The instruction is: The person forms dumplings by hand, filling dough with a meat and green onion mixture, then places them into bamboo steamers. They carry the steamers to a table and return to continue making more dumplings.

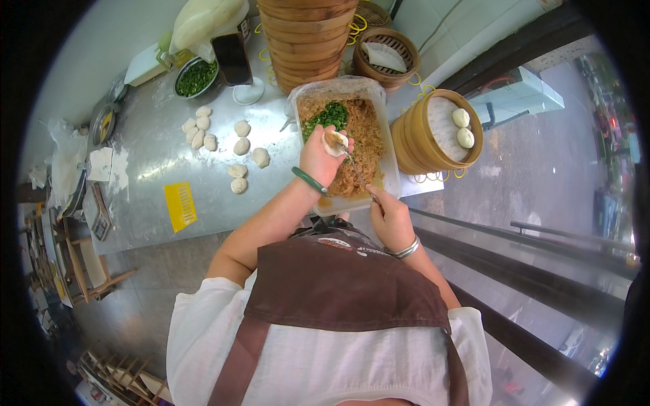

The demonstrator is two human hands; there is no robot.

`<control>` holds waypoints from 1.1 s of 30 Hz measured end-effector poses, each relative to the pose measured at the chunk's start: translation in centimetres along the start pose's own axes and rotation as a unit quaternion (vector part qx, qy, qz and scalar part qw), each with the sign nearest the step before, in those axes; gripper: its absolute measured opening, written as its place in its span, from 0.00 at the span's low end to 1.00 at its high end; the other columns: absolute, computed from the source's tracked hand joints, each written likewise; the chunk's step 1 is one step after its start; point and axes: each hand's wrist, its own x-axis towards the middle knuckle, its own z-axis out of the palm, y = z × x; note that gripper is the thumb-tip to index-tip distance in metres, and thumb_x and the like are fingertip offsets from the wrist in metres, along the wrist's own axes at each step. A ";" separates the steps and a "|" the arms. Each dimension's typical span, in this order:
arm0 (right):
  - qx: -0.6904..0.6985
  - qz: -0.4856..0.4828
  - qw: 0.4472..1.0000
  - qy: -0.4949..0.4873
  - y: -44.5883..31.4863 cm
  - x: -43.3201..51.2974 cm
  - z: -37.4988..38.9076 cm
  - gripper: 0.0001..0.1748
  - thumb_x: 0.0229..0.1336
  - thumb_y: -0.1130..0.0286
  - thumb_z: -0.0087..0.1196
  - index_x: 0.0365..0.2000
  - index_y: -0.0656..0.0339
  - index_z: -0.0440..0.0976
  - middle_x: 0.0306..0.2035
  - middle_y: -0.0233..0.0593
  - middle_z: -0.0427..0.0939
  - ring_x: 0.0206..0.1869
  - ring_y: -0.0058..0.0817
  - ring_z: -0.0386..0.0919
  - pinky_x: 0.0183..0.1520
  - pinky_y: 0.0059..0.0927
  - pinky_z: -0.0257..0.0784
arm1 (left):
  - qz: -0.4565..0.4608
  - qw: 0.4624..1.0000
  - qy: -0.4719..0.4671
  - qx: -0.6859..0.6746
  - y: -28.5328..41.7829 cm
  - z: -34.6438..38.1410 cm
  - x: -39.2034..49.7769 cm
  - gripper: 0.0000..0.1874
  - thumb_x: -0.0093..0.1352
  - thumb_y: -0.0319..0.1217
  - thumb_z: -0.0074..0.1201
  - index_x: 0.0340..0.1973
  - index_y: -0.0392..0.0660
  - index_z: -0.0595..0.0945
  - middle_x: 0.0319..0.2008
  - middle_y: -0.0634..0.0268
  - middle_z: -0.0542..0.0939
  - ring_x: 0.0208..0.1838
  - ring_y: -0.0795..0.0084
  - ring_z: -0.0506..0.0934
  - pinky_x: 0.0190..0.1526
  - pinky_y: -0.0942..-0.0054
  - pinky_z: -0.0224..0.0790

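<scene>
My left hand [322, 157], with a green bangle at its wrist, cups a round dough wrapper [331, 147] with brown filling on it. In my right hand [391, 215] is a thin metal utensil [359, 175]; its far tip touches the filling in the wrapper. Below both hands lies a rectangular plastic tub [390, 172] of minced filling [365, 127], with chopped greens [332, 115] heaped on one side. To the right, two shaped buns [463, 128] sit on the lined top of a bamboo steamer stack [421, 137].
Several dough pieces [241, 146] and a yellow scraper [180, 205] lie on the metal table [147, 218]. Behind are a bowl of greens [195, 77], a phone on a stand [232, 60], a tall steamer stack [307, 45] and an uncovered steamer [386, 58]. Railings [513, 274] run at right.
</scene>
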 end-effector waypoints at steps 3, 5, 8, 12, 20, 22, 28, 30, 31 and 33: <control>-0.040 -0.016 0.999 -0.014 0.1 0.2 -0.1 0.22 0.45 0.80 0.50 0.45 0.62 0.69 0.26 0.46 0.73 0.24 0.44 0.74 0.27 0.37 0.71 | -0.008 1.000 -0.028 0.008 0.1 -0.1 0.1 0.20 0.73 0.44 0.31 0.43 0.38 0.68 0.42 0.50 0.73 0.45 0.48 0.72 0.50 0.54 0.66; -0.123 -0.024 0.991 -0.041 0.1 0.3 0.4 0.20 0.47 0.80 0.50 0.45 0.62 0.70 0.28 0.48 0.75 0.26 0.45 0.75 0.29 0.36 0.72 | -0.008 1.000 -0.019 0.001 0.3 -0.2 0.1 0.21 0.73 0.43 0.30 0.44 0.38 0.69 0.42 0.51 0.73 0.45 0.48 0.72 0.50 0.54 0.66; -0.117 -0.030 0.991 -0.050 0.1 0.2 0.9 0.18 0.50 0.83 0.46 0.44 0.65 0.71 0.25 0.48 0.72 0.23 0.40 0.73 0.29 0.32 0.69 | 0.016 1.000 0.002 -0.014 0.7 -0.7 0.3 0.21 0.73 0.43 0.30 0.44 0.37 0.70 0.42 0.50 0.73 0.46 0.48 0.72 0.50 0.54 0.65; -0.030 0.011 0.999 0.019 1.9 1.4 0.3 0.19 0.49 0.81 0.46 0.44 0.63 0.70 0.32 0.52 0.76 0.30 0.48 0.75 0.31 0.39 0.71 | 0.051 0.998 -0.015 -0.027 2.6 -2.3 0.2 0.20 0.73 0.42 0.33 0.44 0.36 0.70 0.41 0.48 0.73 0.46 0.49 0.72 0.50 0.55 0.66; -0.076 0.149 0.986 0.022 9.4 9.8 2.8 0.18 0.51 0.76 0.43 0.45 0.65 0.70 0.32 0.60 0.75 0.35 0.53 0.75 0.38 0.45 0.70 | 0.039 0.999 0.030 -0.024 2.9 -5.0 -2.5 0.22 0.73 0.41 0.32 0.49 0.34 0.67 0.46 0.45 0.70 0.49 0.47 0.71 0.50 0.54 0.68; -0.072 0.149 0.986 0.035 10.3 11.1 3.4 0.18 0.52 0.76 0.43 0.45 0.65 0.70 0.32 0.60 0.75 0.35 0.53 0.75 0.39 0.44 0.70 | 0.042 0.998 0.032 -0.024 2.7 -5.4 -3.0 0.21 0.73 0.41 0.32 0.49 0.35 0.67 0.46 0.45 0.71 0.49 0.46 0.72 0.49 0.55 0.68; -0.044 0.136 0.990 -0.003 10.1 10.9 2.4 0.18 0.52 0.76 0.43 0.43 0.66 0.72 0.32 0.59 0.76 0.35 0.50 0.75 0.39 0.41 0.70 | 0.043 0.999 0.028 -0.001 2.5 -6.5 -3.3 0.20 0.72 0.41 0.32 0.48 0.36 0.67 0.46 0.46 0.72 0.49 0.49 0.72 0.49 0.57 0.68; -0.042 0.150 0.987 -0.042 10.0 10.1 1.7 0.17 0.51 0.76 0.43 0.43 0.67 0.73 0.30 0.59 0.76 0.30 0.47 0.76 0.35 0.38 0.71 | 0.042 0.999 0.033 0.000 2.4 -6.6 -3.2 0.20 0.72 0.40 0.32 0.48 0.35 0.67 0.46 0.46 0.73 0.49 0.49 0.72 0.49 0.57 0.68; -0.025 0.160 0.985 -0.053 10.1 9.8 1.4 0.17 0.51 0.76 0.44 0.43 0.67 0.73 0.28 0.57 0.76 0.27 0.43 0.75 0.33 0.37 0.70 | 0.040 0.998 0.041 0.000 2.4 -6.6 -3.2 0.20 0.72 0.40 0.33 0.48 0.35 0.67 0.45 0.46 0.73 0.49 0.49 0.72 0.49 0.57 0.68; 0.015 0.166 0.984 -0.067 10.2 9.1 0.9 0.17 0.51 0.76 0.45 0.43 0.69 0.73 0.24 0.53 0.75 0.21 0.35 0.73 0.29 0.33 0.69 | 0.030 0.999 0.035 -0.003 2.4 -6.4 -3.1 0.20 0.72 0.40 0.33 0.48 0.35 0.67 0.45 0.46 0.73 0.49 0.50 0.72 0.50 0.57 0.67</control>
